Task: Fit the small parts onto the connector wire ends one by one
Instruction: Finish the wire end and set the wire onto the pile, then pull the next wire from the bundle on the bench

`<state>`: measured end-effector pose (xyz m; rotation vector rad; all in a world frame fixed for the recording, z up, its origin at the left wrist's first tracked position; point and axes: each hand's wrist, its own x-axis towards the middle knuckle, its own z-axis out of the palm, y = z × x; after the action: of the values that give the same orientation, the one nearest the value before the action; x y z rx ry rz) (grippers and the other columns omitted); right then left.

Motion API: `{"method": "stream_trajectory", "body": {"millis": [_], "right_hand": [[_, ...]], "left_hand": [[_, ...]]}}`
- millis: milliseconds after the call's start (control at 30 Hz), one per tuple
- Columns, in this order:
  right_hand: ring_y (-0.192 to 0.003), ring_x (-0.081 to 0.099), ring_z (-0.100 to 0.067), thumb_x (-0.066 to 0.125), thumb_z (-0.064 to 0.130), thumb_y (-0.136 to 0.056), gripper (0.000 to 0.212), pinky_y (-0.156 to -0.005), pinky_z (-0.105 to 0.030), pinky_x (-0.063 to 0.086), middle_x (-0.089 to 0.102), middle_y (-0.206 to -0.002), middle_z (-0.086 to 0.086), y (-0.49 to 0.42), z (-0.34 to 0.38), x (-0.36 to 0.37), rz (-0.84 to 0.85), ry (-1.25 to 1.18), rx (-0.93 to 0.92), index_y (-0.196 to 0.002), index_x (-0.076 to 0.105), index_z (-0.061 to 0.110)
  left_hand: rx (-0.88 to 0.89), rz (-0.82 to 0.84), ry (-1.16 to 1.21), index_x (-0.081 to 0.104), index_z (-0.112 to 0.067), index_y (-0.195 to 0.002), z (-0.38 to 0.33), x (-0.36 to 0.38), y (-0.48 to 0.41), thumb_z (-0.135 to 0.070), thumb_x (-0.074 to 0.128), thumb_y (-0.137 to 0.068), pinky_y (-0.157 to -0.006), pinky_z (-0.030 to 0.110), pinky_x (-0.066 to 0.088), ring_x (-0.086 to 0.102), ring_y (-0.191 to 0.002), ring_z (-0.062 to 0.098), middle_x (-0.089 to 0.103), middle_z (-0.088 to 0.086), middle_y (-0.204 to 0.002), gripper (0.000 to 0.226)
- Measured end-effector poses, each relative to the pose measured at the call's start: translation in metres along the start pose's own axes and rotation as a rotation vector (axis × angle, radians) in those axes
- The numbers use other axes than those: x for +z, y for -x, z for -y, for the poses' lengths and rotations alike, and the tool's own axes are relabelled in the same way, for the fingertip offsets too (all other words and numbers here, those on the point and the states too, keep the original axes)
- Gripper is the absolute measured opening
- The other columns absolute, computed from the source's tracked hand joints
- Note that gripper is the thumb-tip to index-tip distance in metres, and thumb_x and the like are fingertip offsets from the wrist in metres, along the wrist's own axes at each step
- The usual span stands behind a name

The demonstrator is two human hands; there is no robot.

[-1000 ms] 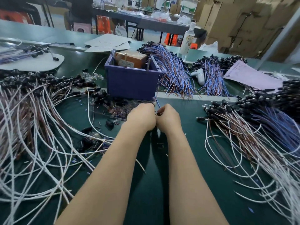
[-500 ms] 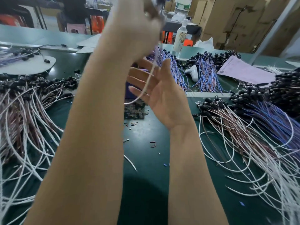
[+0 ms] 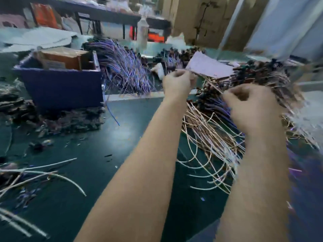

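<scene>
Head view is badly smeared. I see the left hand (image 3: 176, 82) and right hand (image 3: 251, 105) raised near each other over the heap of connector wires (image 3: 209, 137) on the right of the green bench (image 3: 122, 133). Both have curled fingers; I cannot tell what either holds. Small parts (image 3: 75, 119) lie piled before the purple bin (image 3: 61, 88), well left.

place: small wire-assembly workshop | surface: dark green work desk (image 3: 97, 154) | stock: heaps of thin white and brown wires with black connector ends (image 3: 209, 133), sheaf of blue-violet wires (image 3: 125, 67) | storage: purple plastic bin (image 3: 61, 86) holding a brown cardboard box (image 3: 61, 58) | background: tall stacked brown cardboard cartons (image 3: 201, 20), second dark desk (image 3: 104, 13)
</scene>
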<state>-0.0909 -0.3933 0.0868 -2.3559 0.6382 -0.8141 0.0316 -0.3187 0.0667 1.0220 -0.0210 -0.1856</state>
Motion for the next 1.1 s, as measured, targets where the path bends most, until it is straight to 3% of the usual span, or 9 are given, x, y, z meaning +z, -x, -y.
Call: {"method": "stream_trajectory", "body": {"millis": [100, 233, 333, 533, 700, 833, 933, 1033, 1100], "right_hand": [[-0.1, 0.062, -0.032, 0.058, 0.019, -0.091, 0.018, -0.085, -0.033, 0.047, 0.069, -0.105, -0.014, -0.003, -0.046, 0.042, 0.173, 0.123, 0.259, -0.102, 0.07, 0.011], [-0.1, 0.06, -0.031, 0.057, 0.016, -0.088, 0.017, -0.087, -0.036, 0.049, 0.067, -0.107, -0.01, 0.005, -0.076, 0.078, 0.187, 0.194, 0.419, -0.103, 0.067, 0.015], [-0.105, 0.056, -0.031, 0.055, 0.011, -0.086, 0.017, -0.092, -0.042, 0.047, 0.062, -0.11, -0.006, 0.005, -0.074, 0.082, 0.132, 0.206, 0.444, -0.098, 0.058, 0.022], [-0.106, 0.052, -0.03, 0.056, 0.019, -0.09, 0.019, -0.083, -0.034, 0.039, 0.061, -0.113, -0.011, 0.015, -0.026, 0.09, -0.011, 0.043, 0.173, -0.106, 0.063, 0.015], [-0.09, 0.06, -0.024, 0.057, 0.014, -0.089, 0.012, -0.074, -0.027, 0.039, 0.069, -0.099, -0.01, 0.036, 0.055, 0.118, 0.333, -0.192, -0.126, -0.096, 0.065, 0.011], [-0.077, 0.052, -0.028, 0.053, 0.008, -0.084, 0.018, -0.061, -0.027, 0.032, 0.068, -0.088, -0.016, 0.075, 0.118, 0.158, 0.666, -0.221, -0.298, -0.069, 0.051, 0.017], [-0.071, 0.046, -0.026, 0.051, 0.008, -0.084, 0.019, -0.058, -0.027, 0.032, 0.063, -0.08, -0.015, 0.108, 0.155, 0.189, 0.822, -0.221, -0.367, -0.066, 0.051, 0.015], [-0.084, 0.056, -0.03, 0.05, 0.011, -0.086, 0.019, -0.069, -0.033, 0.043, 0.067, -0.091, -0.012, 0.136, 0.183, 0.22, 0.92, -0.154, -0.488, -0.07, 0.055, 0.018], [-0.104, 0.054, -0.034, 0.049, 0.018, -0.09, 0.013, -0.086, -0.04, 0.044, 0.064, -0.111, -0.011, 0.152, 0.193, 0.241, 0.949, -0.035, -0.527, -0.091, 0.063, 0.019]], "left_hand": [[-0.14, 0.212, -0.562, 0.06, -0.003, -0.079, 0.055, 0.006, 0.006, -0.006, 0.058, -0.09, -0.092, 0.04, 0.053, 0.065, -0.096, 0.032, 0.063, 0.017, -0.089, 0.012], [-0.031, 0.217, -1.124, 0.056, -0.008, -0.086, 0.09, -0.001, 0.011, -0.015, 0.057, -0.089, -0.075, 0.029, 0.044, 0.061, -0.101, 0.033, 0.065, 0.018, -0.107, 0.008], [0.029, 0.227, -1.23, 0.054, -0.01, -0.088, 0.092, -0.006, 0.012, -0.018, 0.056, -0.089, -0.072, 0.031, 0.041, 0.059, -0.101, 0.032, 0.063, 0.014, -0.109, 0.008], [0.166, 0.156, -0.966, 0.064, -0.01, -0.087, 0.041, -0.035, 0.015, -0.021, 0.053, -0.091, -0.07, 0.027, 0.043, 0.059, -0.084, 0.025, 0.066, 0.009, -0.088, 0.017], [0.35, -0.095, -0.655, 0.059, -0.019, -0.079, -0.025, -0.094, 0.027, -0.017, 0.056, -0.09, -0.067, 0.025, 0.046, 0.057, -0.068, 0.014, 0.061, -0.003, -0.071, 0.012], [0.451, -0.364, -0.549, 0.058, -0.022, -0.081, -0.069, -0.162, 0.037, -0.014, 0.054, -0.089, -0.068, 0.028, 0.044, 0.054, -0.07, 0.014, 0.059, -0.002, -0.074, 0.012], [0.425, -0.533, -0.392, 0.056, -0.021, -0.083, -0.089, -0.212, 0.045, -0.008, 0.049, -0.089, -0.067, 0.031, 0.04, 0.051, -0.068, 0.014, 0.057, 0.0, -0.077, 0.016], [0.375, -0.72, -0.177, 0.055, -0.021, -0.091, -0.105, -0.256, 0.054, -0.01, 0.046, -0.09, -0.067, 0.028, 0.04, 0.05, -0.074, 0.014, 0.056, 0.0, -0.085, 0.013], [0.373, -0.831, -0.033, 0.053, -0.017, -0.095, -0.114, -0.278, 0.057, -0.01, 0.046, -0.092, -0.065, 0.023, 0.038, 0.047, -0.071, 0.012, 0.053, -0.001, -0.083, 0.01]]}}
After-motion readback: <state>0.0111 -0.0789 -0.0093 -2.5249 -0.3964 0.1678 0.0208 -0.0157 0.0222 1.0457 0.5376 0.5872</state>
